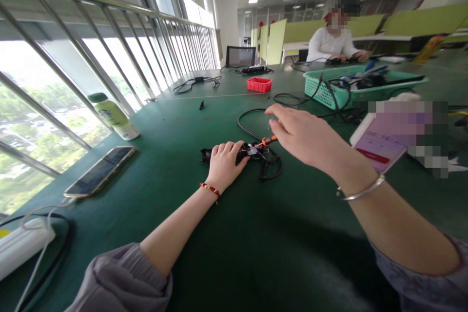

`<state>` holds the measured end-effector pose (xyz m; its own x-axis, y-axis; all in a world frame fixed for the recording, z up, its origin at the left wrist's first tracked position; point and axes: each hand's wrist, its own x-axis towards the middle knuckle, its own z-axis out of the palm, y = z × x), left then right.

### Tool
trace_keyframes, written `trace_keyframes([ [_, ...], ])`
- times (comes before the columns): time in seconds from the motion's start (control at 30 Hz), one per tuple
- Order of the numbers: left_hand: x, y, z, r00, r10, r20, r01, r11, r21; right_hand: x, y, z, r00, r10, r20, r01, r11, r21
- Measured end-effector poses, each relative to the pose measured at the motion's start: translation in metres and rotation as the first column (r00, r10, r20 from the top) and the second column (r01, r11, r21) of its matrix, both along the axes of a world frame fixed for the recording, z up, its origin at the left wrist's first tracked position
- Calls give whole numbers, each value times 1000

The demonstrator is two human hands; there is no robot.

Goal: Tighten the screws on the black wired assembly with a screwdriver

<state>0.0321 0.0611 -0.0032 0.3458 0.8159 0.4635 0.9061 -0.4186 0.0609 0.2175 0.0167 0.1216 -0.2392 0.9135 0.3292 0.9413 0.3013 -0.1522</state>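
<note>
My left hand (225, 161) is closed over a small black device (252, 152) lying on the green table (153, 190), pressing it down. Coloured wires stick out of the device and a black cable (252, 124) loops away from it. My right hand (302, 134) hovers just above and to the right of the device, fingers stretched forward and apart. An orange-handled tool (269, 140) lies under its fingers; I cannot tell if the hand touches it.
A phone (100, 169) and a green-capped bottle (113, 115) lie at the left, a white power strip (22, 246) at the near left edge. A second phone (380, 142) is at the right, a red tray (259, 84) and teal basket (329, 88) farther back. A person in white sits beyond.
</note>
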Motion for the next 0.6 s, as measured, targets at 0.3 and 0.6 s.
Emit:
trace_keyframes([
  [0.3,0,0,1,1000,1,1,-1,1000,-12,0,1,-3,994,-37,104,34,999,32],
  [0.6,0,0,0,1000,-3,5,3,1000,-13,1,2,-4,997,77,-17,-77,996,37],
])
